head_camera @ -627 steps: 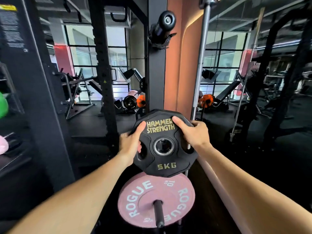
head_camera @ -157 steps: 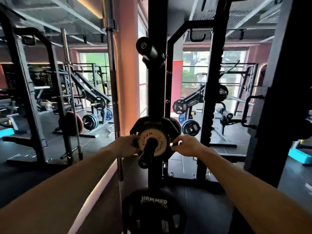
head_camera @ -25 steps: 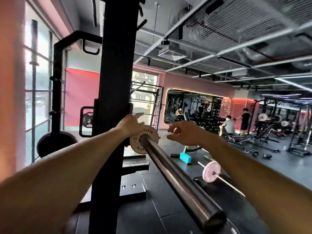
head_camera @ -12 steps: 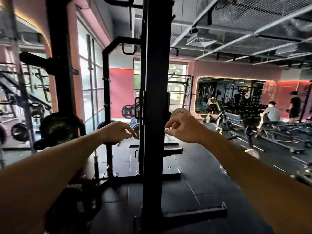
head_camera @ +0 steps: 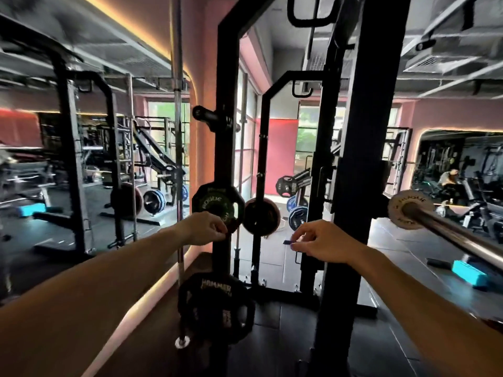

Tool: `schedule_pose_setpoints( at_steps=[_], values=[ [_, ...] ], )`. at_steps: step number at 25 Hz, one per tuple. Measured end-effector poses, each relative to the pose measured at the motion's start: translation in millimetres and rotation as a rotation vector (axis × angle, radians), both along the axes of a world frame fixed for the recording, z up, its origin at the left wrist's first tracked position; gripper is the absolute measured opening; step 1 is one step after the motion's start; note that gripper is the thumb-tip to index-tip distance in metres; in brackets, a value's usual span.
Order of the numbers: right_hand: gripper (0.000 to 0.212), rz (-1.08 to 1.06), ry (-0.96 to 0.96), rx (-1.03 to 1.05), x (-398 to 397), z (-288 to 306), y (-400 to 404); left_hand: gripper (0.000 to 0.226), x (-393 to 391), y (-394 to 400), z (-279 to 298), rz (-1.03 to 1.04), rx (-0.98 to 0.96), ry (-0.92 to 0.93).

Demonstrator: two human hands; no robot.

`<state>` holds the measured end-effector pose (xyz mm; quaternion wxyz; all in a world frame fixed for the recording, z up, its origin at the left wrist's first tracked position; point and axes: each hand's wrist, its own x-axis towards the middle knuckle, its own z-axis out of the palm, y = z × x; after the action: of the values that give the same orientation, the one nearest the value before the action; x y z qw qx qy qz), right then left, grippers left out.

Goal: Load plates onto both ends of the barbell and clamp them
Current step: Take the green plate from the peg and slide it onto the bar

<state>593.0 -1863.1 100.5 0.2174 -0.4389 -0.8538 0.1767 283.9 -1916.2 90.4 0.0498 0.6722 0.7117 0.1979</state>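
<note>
Chrome barbell sleeve (head_camera: 449, 229) runs in from the right edge, well right of the black rack upright (head_camera: 356, 170); a small pale Rogue plate (head_camera: 396, 210) sits on it at the rack end. No collar visible on the sleeve.

Left hand (head_camera: 202, 229) raised left of the upright, fingers loosely curled, grip narrow, nothing seen in it. It hangs in front of the lower edge of a dark green-lettered Rogue plate (head_camera: 216, 204) stored on a peg of the farther storage post (head_camera: 221, 159); contact between hand and plate cannot be told.

Right hand (head_camera: 322, 242) raised just left of the upright, fingers curled, thumb and forefinger close together. A small dark shape shows at the fingertips; whether it is held or lies behind on the floor cannot be told.

Low on the storage post, left of the upright: a black Hammer Strength plate (head_camera: 216, 306) on a lower peg. Another dark plate (head_camera: 261, 216) hangs between the post and the upright.

Far right of the upright, a mirror (head_camera: 462, 164) shows a seated person.
</note>
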Motion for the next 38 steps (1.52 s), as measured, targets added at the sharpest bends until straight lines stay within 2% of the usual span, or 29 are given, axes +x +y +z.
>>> schedule_pose_setpoints(
  at_steps=[4,9,13,16,18,21,23,25,28,32,35,38],
  values=[
    [0.019,0.066,-0.039,-0.013,-89,-21,29,0.021,-82,9,-11,0.114,0.026,-0.077],
    [0.025,0.069,-0.011,-0.056,-186,-48,95,0.028,-154,81,-35,0.106,0.121,-0.216],
    [0.041,-0.028,0.045,-0.094,-264,-71,176,0.039,-216,177,-55,0.103,0.126,-0.357],
    [0.061,-0.107,0.148,-0.151,-306,-84,223,0.07,-247,243,-71,0.063,0.117,-0.426],
    [0.073,-0.169,0.217,-0.146,-327,-88,246,0.069,-255,274,-81,0.047,0.065,-0.481],
    [0.075,-0.292,0.281,-0.095,-349,-86,257,0.069,-257,292,-90,0.041,0.065,-0.619],
    [0.076,-0.343,0.305,-0.122,-357,-84,257,0.062,-256,294,-90,0.06,0.087,-0.696],
    [0.076,-0.343,0.396,-0.252,-360,-80,256,0.049,-256,292,-89,0.074,0.068,-0.689],
    [0.063,-0.313,0.433,-0.322,-353,-81,244,0.036,-250,272,-93,0.044,0.07,-0.678],
    [0.029,-0.216,0.445,-0.278,-337,-89,192,0.014,-240,211,-93,-0.052,0.135,-0.68],
    [0.029,-0.127,0.436,-0.203,-313,-95,138,0.014,-228,150,-85,-0.05,0.186,-0.606],
    [0.032,-0.078,0.437,-0.151,-261,-87,73,0.011,-181,79,-68,-0.085,0.195,-0.579]
  ],
)
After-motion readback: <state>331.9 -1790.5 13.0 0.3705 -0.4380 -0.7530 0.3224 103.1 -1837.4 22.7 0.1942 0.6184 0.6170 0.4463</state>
